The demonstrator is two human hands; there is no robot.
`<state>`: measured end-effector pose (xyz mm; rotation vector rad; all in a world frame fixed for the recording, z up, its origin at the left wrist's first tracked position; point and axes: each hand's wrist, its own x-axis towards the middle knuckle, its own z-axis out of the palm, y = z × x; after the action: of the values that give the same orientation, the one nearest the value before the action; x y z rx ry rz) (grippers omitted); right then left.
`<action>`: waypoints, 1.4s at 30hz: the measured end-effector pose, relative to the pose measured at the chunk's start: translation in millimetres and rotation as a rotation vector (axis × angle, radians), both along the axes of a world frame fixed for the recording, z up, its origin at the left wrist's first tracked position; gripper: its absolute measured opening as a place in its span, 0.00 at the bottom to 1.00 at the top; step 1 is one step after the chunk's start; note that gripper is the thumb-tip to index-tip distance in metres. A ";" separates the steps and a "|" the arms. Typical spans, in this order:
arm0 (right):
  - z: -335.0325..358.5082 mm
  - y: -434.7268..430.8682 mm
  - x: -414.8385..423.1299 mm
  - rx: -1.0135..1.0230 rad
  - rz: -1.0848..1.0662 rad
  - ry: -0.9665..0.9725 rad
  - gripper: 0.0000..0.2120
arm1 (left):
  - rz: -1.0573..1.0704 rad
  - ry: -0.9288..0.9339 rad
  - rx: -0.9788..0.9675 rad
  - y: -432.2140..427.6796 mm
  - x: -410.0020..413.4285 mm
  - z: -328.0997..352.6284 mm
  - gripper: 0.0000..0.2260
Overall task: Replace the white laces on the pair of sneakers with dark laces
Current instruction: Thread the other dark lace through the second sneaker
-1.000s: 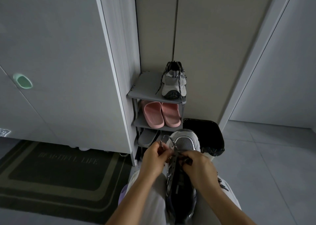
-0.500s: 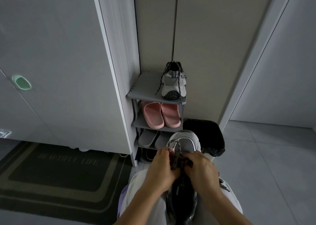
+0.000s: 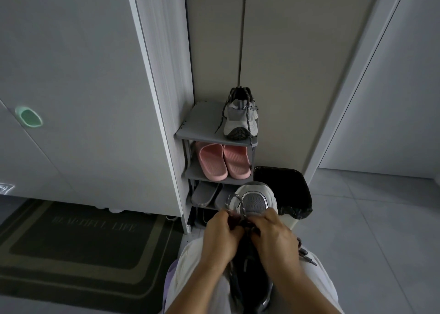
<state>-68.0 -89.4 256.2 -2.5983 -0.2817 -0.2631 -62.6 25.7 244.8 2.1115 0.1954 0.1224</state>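
Observation:
A grey-and-white sneaker (image 3: 256, 200) lies on my lap, toe pointing away from me. My left hand (image 3: 220, 238) and my right hand (image 3: 273, 236) meet over its eyelets, both pinching the dark speckled lace (image 3: 234, 200), which loops up over the toe box. A lace end (image 3: 308, 257) hangs off my right thigh. The second sneaker (image 3: 240, 119) stands on the top of the shoe rack (image 3: 202, 127), threaded with a dark lace whose ends dangle over the shelf edge.
Pink slippers (image 3: 223, 162) and grey slippers (image 3: 204, 194) fill the lower shelves. A bin with a black liner (image 3: 288, 189) stands right of the rack. A dark doormat (image 3: 78, 244) lies on the floor to the left, below a grey cabinet (image 3: 83, 87).
My hands have drawn together over the sneaker's eyelets, and the lace loop now rises over the toe box. The sneaker has stayed on my lap.

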 end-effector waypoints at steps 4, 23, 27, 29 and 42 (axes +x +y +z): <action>-6.8 5.2 1.7 0.096 -0.033 -0.039 0.16 | -0.033 -0.016 -0.067 7.1 0.8 4.4 0.08; -34.0 12.4 -3.0 -0.005 -0.041 -0.332 0.10 | -0.090 0.022 -0.153 11.6 3.1 1.8 0.12; -33.4 10.7 2.9 0.021 -0.072 -0.343 0.09 | -0.085 0.042 -0.196 13.7 4.3 -1.9 0.12; -34.1 10.2 8.0 0.015 -0.096 -0.342 0.06 | -0.083 0.054 -0.199 13.9 4.8 -2.9 0.11; -36.3 7.8 25.9 -0.041 -0.106 -0.397 0.05 | -0.065 0.024 -0.192 13.5 5.9 -7.3 0.13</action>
<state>-42.1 -81.6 219.9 -2.5877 -0.2887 -0.8222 -56.7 39.2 237.5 1.9268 0.1464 0.0384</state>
